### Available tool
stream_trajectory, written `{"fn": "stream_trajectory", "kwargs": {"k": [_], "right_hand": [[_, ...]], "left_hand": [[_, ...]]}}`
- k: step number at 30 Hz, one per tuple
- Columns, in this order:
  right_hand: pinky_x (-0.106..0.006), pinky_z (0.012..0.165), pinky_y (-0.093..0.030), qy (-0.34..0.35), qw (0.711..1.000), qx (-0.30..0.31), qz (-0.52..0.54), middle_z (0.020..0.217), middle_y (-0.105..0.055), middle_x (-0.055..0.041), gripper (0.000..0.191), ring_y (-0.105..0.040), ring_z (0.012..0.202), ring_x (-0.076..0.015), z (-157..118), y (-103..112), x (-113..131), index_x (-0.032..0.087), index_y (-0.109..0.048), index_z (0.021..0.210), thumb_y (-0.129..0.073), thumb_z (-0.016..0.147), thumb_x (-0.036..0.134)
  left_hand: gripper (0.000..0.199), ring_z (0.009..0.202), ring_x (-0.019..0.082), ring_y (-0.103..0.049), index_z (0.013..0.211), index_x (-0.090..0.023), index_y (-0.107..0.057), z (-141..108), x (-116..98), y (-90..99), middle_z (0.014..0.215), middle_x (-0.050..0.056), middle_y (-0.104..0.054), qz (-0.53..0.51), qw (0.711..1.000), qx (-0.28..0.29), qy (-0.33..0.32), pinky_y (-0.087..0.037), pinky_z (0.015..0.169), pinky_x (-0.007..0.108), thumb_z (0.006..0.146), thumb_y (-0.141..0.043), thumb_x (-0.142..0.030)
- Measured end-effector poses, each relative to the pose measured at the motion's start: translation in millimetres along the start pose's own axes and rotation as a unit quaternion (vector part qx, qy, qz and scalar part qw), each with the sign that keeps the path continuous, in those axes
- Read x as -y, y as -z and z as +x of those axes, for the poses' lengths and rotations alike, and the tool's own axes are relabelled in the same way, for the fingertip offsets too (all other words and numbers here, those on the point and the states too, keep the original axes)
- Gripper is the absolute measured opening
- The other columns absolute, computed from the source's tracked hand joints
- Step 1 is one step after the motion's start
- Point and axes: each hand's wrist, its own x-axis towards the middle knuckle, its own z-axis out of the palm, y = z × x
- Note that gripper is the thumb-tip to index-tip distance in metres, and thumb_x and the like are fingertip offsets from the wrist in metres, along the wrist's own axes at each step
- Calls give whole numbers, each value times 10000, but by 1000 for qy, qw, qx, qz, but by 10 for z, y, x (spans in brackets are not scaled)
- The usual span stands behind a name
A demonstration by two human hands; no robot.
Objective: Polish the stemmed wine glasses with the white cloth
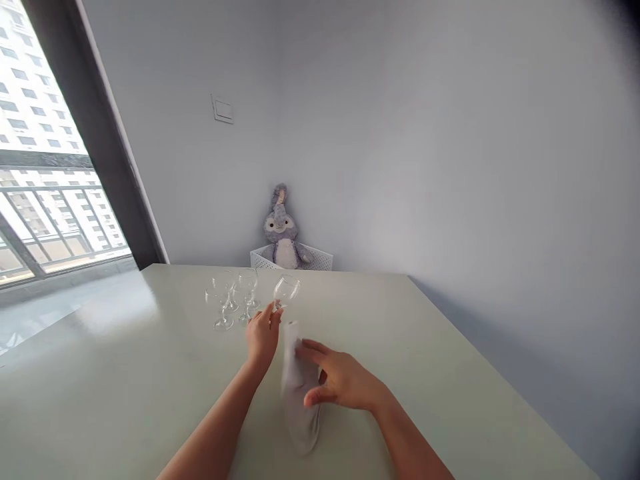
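Observation:
A clear stemmed wine glass [287, 288] tilts to the right above the table, its stem pinched in the fingers of my left hand [263, 338]. Just left of that hand, several more stemmed glasses [223, 303] stand upright in a group. In front of me is a whitish cloth [300, 393], long and folded, slightly blurred. My right hand [345, 381] is at the cloth's right side, with thumb and fingers apart over it. Whether the fingertips touch the cloth, I cannot tell.
The pale table [425, 413] reaches to a far edge. Behind it a plush rabbit [281, 230] sits in a white perforated basket [320, 262] by the wall corner. A window [45, 147] with a railing outside is on the left.

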Motion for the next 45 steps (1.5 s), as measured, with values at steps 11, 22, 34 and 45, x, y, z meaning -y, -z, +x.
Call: {"fn": "stream_trajectory", "kwargs": {"k": [11, 22, 34, 45], "right_hand": [[-217, 477, -364, -129, 930, -233, 252, 652, -565, -3, 325, -440, 518, -96, 337, -383, -495, 143, -660, 912, -635, 677, 365], [-227, 448, -389, -174, 892, -402, 112, 654, -604, -25, 345, -517, 504, -129, 467, 105, -992, 143, -611, 850, -534, 684, 435], [-234, 505, -407, -303, 826, -473, -50, 758, -648, -56, 256, -577, 529, -144, 579, 1056, -1787, 155, -606, 867, -478, 683, 278], [-270, 516, -402, -304, 796, -518, -77, 897, -603, -106, 376, -553, 582, -166, 262, 942, -1616, 138, -532, 968, -496, 609, 243]], "left_hand": [[367, 801, 184, -542, 1200, -181, -465, -525, -317, -483, 828, 52, -625, -145, 968, 151, -141, -425, 720, 306, 860, -330, -168], [571, 1154, 215, -405, 1346, -243, -272, -534, -288, -509, 1245, 75, -428, -130, 974, 154, -101, -339, 951, 378, 799, -410, -159], [318, 1001, 211, -515, 1013, -229, -600, -526, -242, -529, 1077, 59, -531, -161, 968, 175, -82, -383, 890, 358, 731, -484, -138], [284, 949, 182, -529, 921, -235, -608, -506, -289, -415, 973, 29, -590, -250, 964, 77, -37, -398, 867, 346, 721, -463, -97]]}}
